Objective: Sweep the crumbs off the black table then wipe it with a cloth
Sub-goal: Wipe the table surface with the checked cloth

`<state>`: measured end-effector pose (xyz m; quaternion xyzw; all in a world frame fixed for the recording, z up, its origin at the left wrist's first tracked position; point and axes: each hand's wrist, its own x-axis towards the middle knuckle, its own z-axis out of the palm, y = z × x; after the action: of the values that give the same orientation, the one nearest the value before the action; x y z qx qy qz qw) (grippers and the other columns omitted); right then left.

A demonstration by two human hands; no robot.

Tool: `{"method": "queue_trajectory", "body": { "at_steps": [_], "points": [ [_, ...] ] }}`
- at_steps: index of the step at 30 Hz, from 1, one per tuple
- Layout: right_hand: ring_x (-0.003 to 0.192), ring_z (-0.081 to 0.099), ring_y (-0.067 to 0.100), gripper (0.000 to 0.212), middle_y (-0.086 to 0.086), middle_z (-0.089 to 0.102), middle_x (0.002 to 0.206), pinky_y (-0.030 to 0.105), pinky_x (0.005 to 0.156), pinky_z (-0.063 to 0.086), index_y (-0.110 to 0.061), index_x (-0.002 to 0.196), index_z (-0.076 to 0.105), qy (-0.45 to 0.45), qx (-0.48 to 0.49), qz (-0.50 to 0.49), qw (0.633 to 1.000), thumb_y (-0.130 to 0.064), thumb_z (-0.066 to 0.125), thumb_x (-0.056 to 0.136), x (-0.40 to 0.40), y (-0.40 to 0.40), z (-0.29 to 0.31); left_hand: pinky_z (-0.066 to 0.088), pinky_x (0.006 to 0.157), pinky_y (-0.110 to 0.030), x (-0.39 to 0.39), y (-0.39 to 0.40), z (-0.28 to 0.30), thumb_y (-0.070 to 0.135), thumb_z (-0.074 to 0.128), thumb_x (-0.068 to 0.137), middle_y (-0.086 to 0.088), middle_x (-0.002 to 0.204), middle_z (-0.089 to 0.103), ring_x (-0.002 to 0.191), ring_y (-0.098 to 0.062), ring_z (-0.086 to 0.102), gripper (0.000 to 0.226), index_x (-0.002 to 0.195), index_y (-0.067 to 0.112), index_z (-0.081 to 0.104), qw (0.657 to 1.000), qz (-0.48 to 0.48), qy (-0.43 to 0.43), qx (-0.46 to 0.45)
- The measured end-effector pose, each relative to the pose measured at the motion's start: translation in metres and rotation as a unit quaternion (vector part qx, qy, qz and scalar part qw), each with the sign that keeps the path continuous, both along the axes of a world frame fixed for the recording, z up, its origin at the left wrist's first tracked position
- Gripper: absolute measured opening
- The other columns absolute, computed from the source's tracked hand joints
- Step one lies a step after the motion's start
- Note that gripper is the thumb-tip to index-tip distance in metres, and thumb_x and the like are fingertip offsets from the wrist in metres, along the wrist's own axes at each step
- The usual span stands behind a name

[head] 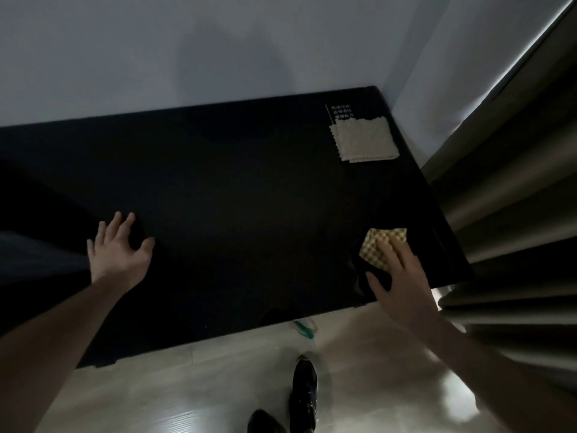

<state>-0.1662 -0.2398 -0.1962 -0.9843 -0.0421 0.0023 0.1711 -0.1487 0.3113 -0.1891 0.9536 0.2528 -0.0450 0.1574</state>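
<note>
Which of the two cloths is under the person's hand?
The yellow checked cloth, under the right hand near the front edge; the plain beige cloth lies untouched farther back.

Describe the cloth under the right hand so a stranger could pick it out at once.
Start at the black table and go to its near right corner, by the curtain. The checked cloth lies there under the right hand. Unlike the plain beige cloth at the far right corner, it has a yellow check.

Dim, light from right, floor glare, wide-angle distortion
</note>
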Motion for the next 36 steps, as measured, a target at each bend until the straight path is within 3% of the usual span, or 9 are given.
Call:
{"method": "queue_trajectory", "body": {
  "at_steps": [4,10,16,21,22,24,26,30,36],
  "points": [
    [0.159,0.008,0.032,0.06,0.008,0.017,0.171,0.052,0.128,0.007,-0.024,0.162,0.027,0.051,-0.027,-0.064,0.996,-0.037,0.045,0.106,0.017,0.023,-0.007,0.017,0.126,-0.055,-0.024,-0.028,0.012,0.043,0.056,0.093,-0.005,0.167,0.027,0.156,-0.032,0.02,0.068,0.155,0.02,0.041,0.997,-0.072,-0.002,0.025],
    [0.15,0.03,0.041,0.048,0.018,0.039,0.16,0.058,0.122,0.024,-0.016,0.148,0.05,-0.022,-0.003,-0.04,0.999,-0.018,0.043,0.101,-0.027,0.089,-0.009,0.005,0.129,-0.047,-0.128,-0.085,0.017,0.042,0.045,0.092,0.003,0.171,0.013,0.159,-0.022,0.006,0.07,0.16,0.028,0.03,0.989,-0.148,-0.002,-0.015],
    [0.154,0.025,0.035,0.062,0.014,0.04,0.16,0.056,0.125,0.02,-0.013,0.148,0.052,-0.026,0.051,0.136,0.989,0.003,0.056,0.088,-0.078,0.201,-0.001,0.0,0.129,-0.051,-0.176,-0.064,0.017,0.052,0.04,0.096,0.01,0.172,0.002,0.159,-0.02,-0.006,0.071,0.162,0.039,0.018,0.995,-0.073,0.049,-0.043],
    [0.16,-0.004,0.024,0.085,0.005,0.004,0.173,0.037,0.126,-0.012,-0.019,0.163,0.018,0.086,0.047,0.318,0.943,0.016,0.04,0.089,-0.126,0.258,0.022,0.004,0.129,-0.052,-0.167,-0.063,0.036,0.037,0.053,0.099,0.009,0.172,0.0,0.16,-0.022,-0.005,0.074,0.162,0.04,0.015,0.99,-0.079,0.103,-0.06],
    [0.159,0.004,0.024,0.079,0.005,0.012,0.172,0.037,0.126,-0.008,-0.017,0.161,0.027,0.088,0.067,0.364,0.925,0.017,0.039,0.091,-0.13,0.257,0.025,0.005,0.129,-0.052,-0.165,-0.062,0.04,0.037,0.054,0.098,0.009,0.172,-0.001,0.16,-0.022,-0.005,0.075,0.162,0.04,0.014,0.988,-0.079,0.117,-0.062],
    [0.147,0.042,0.029,0.06,0.011,0.047,0.158,0.044,0.123,0.032,-0.009,0.143,0.058,0.049,0.078,0.472,0.877,0.012,0.04,0.091,-0.138,0.241,0.029,0.009,0.129,-0.052,-0.16,-0.062,0.047,0.037,0.058,0.095,0.009,0.172,-0.002,0.16,-0.023,-0.004,0.08,0.162,0.041,0.013,0.985,-0.076,0.142,-0.067],
    [0.131,0.061,0.029,0.058,0.011,0.064,0.141,0.047,0.107,0.052,-0.009,0.13,0.07,0.021,0.102,0.457,0.884,0.004,0.033,0.086,-0.144,0.214,0.029,0.015,0.128,-0.052,-0.155,-0.062,0.052,0.04,0.062,0.09,0.007,0.172,0.0,0.16,-0.024,-0.001,0.086,0.162,0.038,0.014,0.982,-0.069,0.163,-0.07],
    [0.143,0.048,0.01,0.065,-0.007,0.05,0.155,0.041,0.119,0.04,-0.027,0.147,0.055,0.023,0.115,0.292,0.949,0.011,0.04,0.096,-0.108,0.13,0.054,0.032,0.122,-0.052,-0.141,-0.067,0.057,0.048,0.073,0.074,-0.003,0.166,0.014,0.155,-0.029,0.014,0.101,0.158,0.029,0.021,0.979,-0.074,0.186,-0.044],
    [0.143,0.048,0.027,0.078,0.008,0.049,0.155,0.045,0.12,0.038,-0.015,0.143,0.059,-0.016,0.048,-0.019,0.999,0.021,0.05,0.074,0.004,-0.005,0.083,0.043,0.114,-0.046,-0.119,-0.074,0.065,0.052,0.078,0.075,-0.01,0.162,0.008,0.146,-0.038,0.03,0.119,0.162,0.035,0.0,0.958,-0.106,0.265,0.011]
  ]
}}
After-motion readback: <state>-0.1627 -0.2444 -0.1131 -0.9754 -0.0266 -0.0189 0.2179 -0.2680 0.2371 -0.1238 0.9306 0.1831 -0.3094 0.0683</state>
